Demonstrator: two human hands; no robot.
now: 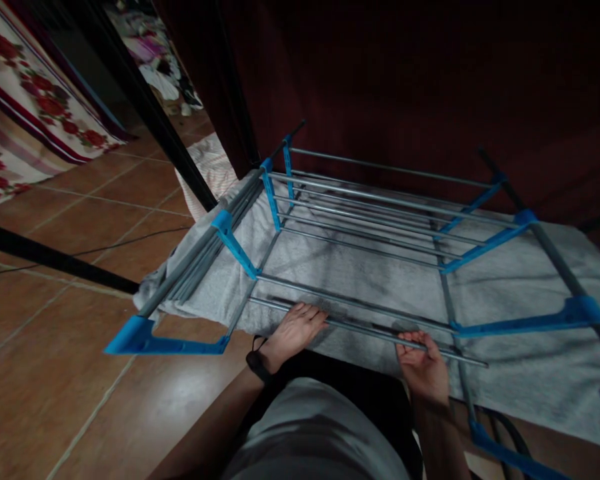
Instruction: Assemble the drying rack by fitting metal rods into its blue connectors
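A partly assembled rack of grey metal tubes and blue plastic brackets (237, 247) lies on a grey cloth in front of me. Across its near side runs a thin metal rod (363, 330), its right end sticking out past the frame. My left hand (300, 327), a dark band on the wrist, is closed over this rod from above. Further right, my right hand (423, 367) grips the same rod palm up, thumb and fingers around it. Just beyond, another crossbar (355, 303) spans between two blue brackets.
Several loose rods (220, 237) lie bundled at the rack's left end. The grey cloth (545, 380) covers the surface beneath. Dark posts (150, 100) stand at left, with a floral curtain (45, 100) behind. A cable (130, 245) crosses the tiled floor. A dark red panel (405, 80) rises behind.
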